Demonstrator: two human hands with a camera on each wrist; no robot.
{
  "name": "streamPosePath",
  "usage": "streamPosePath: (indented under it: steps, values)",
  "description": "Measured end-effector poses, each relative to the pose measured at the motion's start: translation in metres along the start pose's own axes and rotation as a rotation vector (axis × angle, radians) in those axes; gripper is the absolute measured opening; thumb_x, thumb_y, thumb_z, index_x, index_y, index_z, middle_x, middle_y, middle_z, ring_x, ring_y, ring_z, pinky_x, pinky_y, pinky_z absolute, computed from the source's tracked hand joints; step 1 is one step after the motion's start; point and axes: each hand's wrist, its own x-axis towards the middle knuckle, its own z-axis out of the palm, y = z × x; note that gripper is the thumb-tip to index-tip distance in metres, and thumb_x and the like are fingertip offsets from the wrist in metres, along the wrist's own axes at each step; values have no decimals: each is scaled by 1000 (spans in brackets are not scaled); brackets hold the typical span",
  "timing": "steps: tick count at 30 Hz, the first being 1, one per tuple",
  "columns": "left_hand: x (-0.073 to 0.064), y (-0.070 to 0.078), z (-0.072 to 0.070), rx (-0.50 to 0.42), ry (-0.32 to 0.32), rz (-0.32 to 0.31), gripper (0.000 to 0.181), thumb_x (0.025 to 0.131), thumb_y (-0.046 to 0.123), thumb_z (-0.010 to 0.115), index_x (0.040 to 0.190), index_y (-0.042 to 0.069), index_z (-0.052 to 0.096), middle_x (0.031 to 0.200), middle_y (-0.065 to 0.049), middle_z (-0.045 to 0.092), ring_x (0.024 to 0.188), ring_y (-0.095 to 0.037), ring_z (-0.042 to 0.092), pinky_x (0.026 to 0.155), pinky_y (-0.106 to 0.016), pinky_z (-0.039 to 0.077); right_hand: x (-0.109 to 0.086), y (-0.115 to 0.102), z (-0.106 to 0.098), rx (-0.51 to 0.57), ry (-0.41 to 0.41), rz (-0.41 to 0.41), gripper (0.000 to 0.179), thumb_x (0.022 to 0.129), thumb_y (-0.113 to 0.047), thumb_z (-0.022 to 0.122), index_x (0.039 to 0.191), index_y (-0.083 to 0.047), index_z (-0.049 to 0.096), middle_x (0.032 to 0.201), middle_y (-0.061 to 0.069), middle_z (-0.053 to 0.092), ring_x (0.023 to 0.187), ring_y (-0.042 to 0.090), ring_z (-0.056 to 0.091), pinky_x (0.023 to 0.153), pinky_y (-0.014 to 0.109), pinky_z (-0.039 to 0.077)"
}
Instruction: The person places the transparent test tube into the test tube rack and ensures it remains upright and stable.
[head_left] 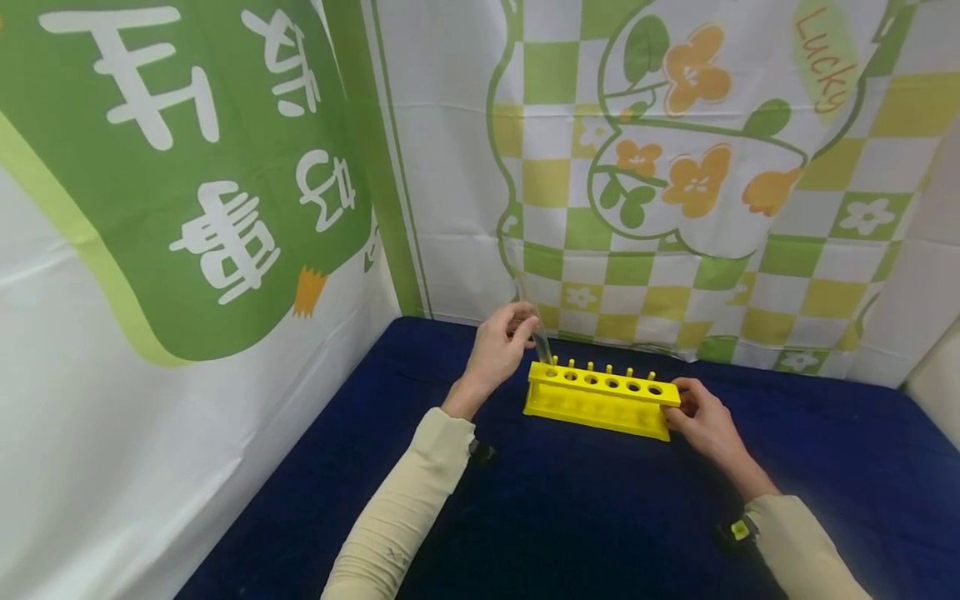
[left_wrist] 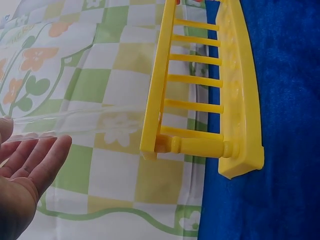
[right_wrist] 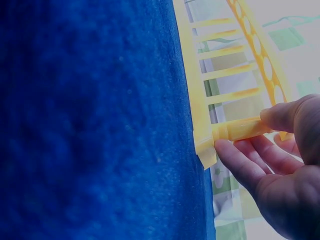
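My left hand (head_left: 501, 348) pinches a clear test tube (head_left: 542, 343) between thumb and fingers. The tube leans a little, its lower end at the leftmost hole of a yellow test tube rack (head_left: 597, 410). In the left wrist view, the see-through tube (left_wrist: 75, 119) spans from the fingertips to the rack's top bar. At the rack's other end, my right hand (head_left: 703, 423) grips the end post (right_wrist: 242, 129), thumb on one side and fingers on the other. The other holes in the top bar hold no tubes, and a row of pegs sticks up behind them.
The rack stands upright on a dark blue cloth (head_left: 570, 517) covering the table. Close behind it hangs a green and white checked curtain (head_left: 637, 275). Another printed curtain (head_left: 300, 433) borders the table on the left.
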Motion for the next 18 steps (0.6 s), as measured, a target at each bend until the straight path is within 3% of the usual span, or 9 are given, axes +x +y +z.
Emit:
streamPosePath:
  steps: [5,18]
  values:
    - [-1,0,2,-4,-5,14,30,103,22,51,126,4,58,112,-13,65,97,-25,70,75,-25,59,0,0,0,-3,0,0,48,97,-13,61,138,0,41,111,27,60,91,30,62,74,36,60]
    - [-3,1,7,24,-20,7,33,103,24,51,129,4,57,114,-12,64,95,-21,71,75,-19,57,0,0,0,4,-3,1,48,96,-12,61,138,0,41,113,28,60,92,31,62,75,37,61]
